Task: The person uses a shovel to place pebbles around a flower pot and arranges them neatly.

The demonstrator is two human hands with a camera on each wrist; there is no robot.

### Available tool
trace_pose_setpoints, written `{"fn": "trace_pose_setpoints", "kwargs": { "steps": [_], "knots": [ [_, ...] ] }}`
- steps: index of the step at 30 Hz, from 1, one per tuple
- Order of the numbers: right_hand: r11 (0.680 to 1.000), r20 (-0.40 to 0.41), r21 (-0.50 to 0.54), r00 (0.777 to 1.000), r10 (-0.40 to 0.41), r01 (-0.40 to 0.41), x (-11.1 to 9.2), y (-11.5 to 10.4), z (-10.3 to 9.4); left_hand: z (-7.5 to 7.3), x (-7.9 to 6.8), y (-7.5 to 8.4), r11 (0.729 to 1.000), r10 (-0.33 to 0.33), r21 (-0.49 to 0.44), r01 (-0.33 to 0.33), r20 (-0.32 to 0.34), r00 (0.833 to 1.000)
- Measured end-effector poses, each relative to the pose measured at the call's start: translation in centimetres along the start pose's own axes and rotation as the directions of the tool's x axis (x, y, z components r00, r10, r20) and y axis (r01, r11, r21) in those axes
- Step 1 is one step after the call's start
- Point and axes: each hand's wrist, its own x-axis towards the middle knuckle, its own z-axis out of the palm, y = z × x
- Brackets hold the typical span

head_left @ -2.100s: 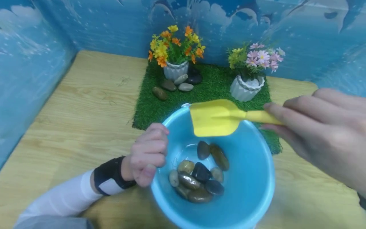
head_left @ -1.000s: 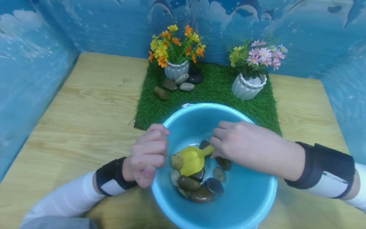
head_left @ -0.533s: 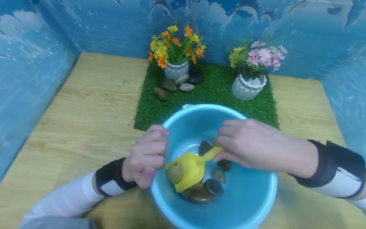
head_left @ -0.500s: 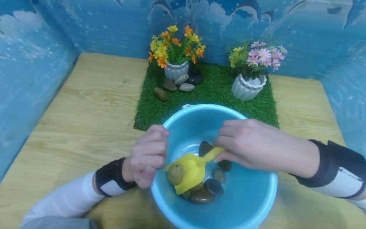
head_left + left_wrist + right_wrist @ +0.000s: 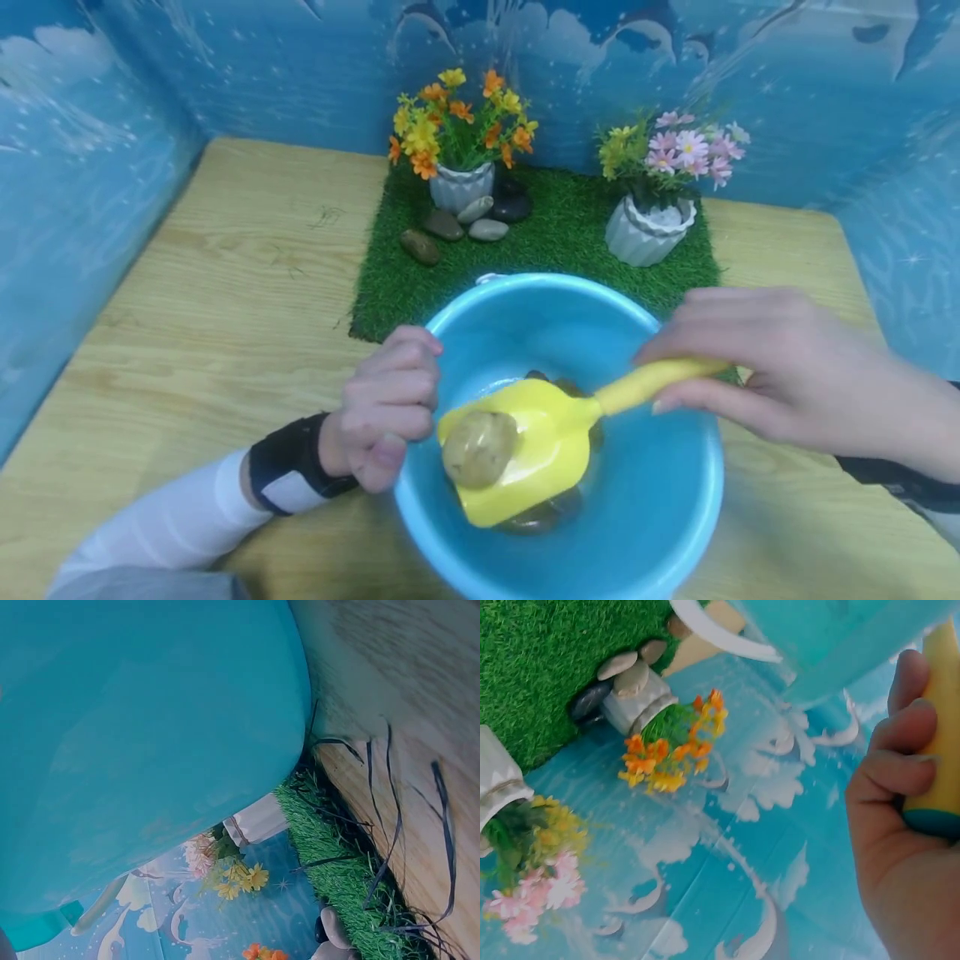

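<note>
My right hand (image 5: 787,367) grips the handle of a yellow toy shovel (image 5: 551,442), fingers curled round it in the right wrist view, where the handle (image 5: 941,735) ends in a green cap. One tan stone (image 5: 480,448) lies on the blade, which is held over the inside of a light blue bucket (image 5: 645,517). Other dark stones (image 5: 532,521) on the bucket's floor are mostly hidden under the shovel. My left hand (image 5: 393,404) holds the bucket's left rim with curled fingers. In the left wrist view the bucket's outer wall (image 5: 150,735) fills much of the picture.
Behind the bucket, a green turf mat (image 5: 555,242) bears a pot of orange and yellow flowers (image 5: 461,187) and a pot of pink flowers (image 5: 648,233). Several stones (image 5: 442,223) sit by the first pot. Blue sea-patterned walls (image 5: 300,75) enclose the wooden table (image 5: 247,250).
The shovel went down into the bucket, took up the tan stone and has now risen with it. My right hand has drawn back to the right. The left hand has stayed on the rim.
</note>
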Motion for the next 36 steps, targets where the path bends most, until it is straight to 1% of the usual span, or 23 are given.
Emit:
{"fn": "trace_pose_setpoints", "kwargs": {
  "steps": [2, 3, 5, 7, 9, 11, 14, 16, 19, 20, 22, 23, 24, 26, 27, 31, 33, 36],
  "knots": [
    [0.998, -0.032, -0.039, 0.999, 0.039, -0.04, 4.1, -4.5, -3.3, 0.0, 0.0, 0.0, 1.0, -0.003, 0.001, 0.003, -0.002, 1.0],
    [0.995, -0.046, -0.071, 0.996, 0.071, -0.074, 5.4, -6.0, -4.3, 0.0, 0.0, 0.1, 1.0, -0.007, 0.002, 0.007, 0.002, 1.0],
    [0.984, -0.076, -0.126, 0.99, 0.119, -0.128, 6.7, -7.5, -5.6, -0.1, -0.1, 0.1, 1.0, -0.011, 0.003, 0.011, 0.004, 1.0],
    [0.96, -0.103, -0.188, 0.976, 0.19, -0.207, 6.8, -7.7, -6.3, -0.1, -0.1, 0.2, 1.0, -0.018, 0.007, 0.018, 0.015, 1.0],
    [0.927, -0.141, -0.245, 0.956, 0.256, -0.284, 6.6, -7.4, -6.7, -0.2, -0.2, 0.3, 1.0, -0.022, 0.011, 0.022, 0.026, 0.999],
    [0.888, -0.185, -0.282, 0.929, 0.321, -0.363, 6.3, -6.9, -6.8, -0.2, -0.3, 0.3, 1.0, -0.021, 0.011, 0.021, 0.03, 0.999],
    [0.839, -0.256, -0.291, 0.883, 0.395, -0.46, 6.3, -6.2, -6.9, -0.2, -0.3, 0.2, 1.0, -0.015, 0.008, 0.015, 0.029, 0.999],
    [0.799, -0.289, -0.272, 0.837, 0.464, -0.537, 6.6, -5.8, -6.8, -0.2, -0.3, 0.2, 1.0, -0.011, 0.006, 0.011, 0.026, 1.0],
    [0.729, -0.327, -0.206, 0.748, 0.577, -0.653, 6.9, -4.9, -6.0, -0.2, -0.3, 0.2, 1.0, -0.01, 0.007, 0.009, 0.024, 1.0],
    [0.7, -0.329, -0.185, 0.714, 0.618, -0.69, 7.0, -4.6, -5.6, -0.2, -0.2, 0.2, 1.0, -0.01, 0.007, 0.009, 0.024, 1.0],
    [0.651, -0.319, -0.118, 0.65, 0.69, -0.749, 6.8, -3.6, -4.7, -0.2, -0.2, 0.2, 1.0, -0.008, 0.008, 0.008, 0.025, 1.0],
    [0.63, -0.308, -0.09, 0.623, 0.719, -0.772, 6.7, -3.1, -4.3, -0.2, -0.2, 0.2, 1.0, -0.009, 0.008, 0.008, 0.026, 1.0],
    [0.612, -0.298, -0.064, 0.601, 0.742, -0.788, 6.5, -2.6, -3.9, -0.2, -0.2, 0.2, 1.0, -0.008, 0.008, 0.008, 0.027, 1.0],
    [0.581, -0.273, -0.03, 0.566, 0.778, -0.813, 6.1, -1.6, -3.0, -0.2, -0.2, 0.2, 1.0, -0.007, 0.009, 0.007, 0.029, 1.0],
    [0.572, -0.269, -0.009, 0.553, 0.789, -0.82, 5.9, -1.1, -2.6, -0.2, -0.2, 0.2, 1.0, -0.007, 0.01, 0.007, 0.031, 1.0],
    [0.544, -0.285, 0.011, 0.518, 0.806, -0.839, 5.1, 0.6, -0.7, -0.2, -0.3, 0.2, 1.0, -0.005, 0.012, 0.004, 0.032, 0.999],
    [0.535, -0.303, 0.015, 0.506, 0.808, -0.845, 4.7, 1.4, 0.2, -0.2, -0.3, 0.1, 1.0, -0.003, 0.013, 0.002, 0.033, 0.999],
    [0.527, -0.315, 0.012, 0.497, 0.808, -0.85, 4.3, 2.3, 1.3, -0.1, -0.3, 0.1, 1.0, 0.002, 0.011, -0.002, 0.027, 1.0]
  ]
}}
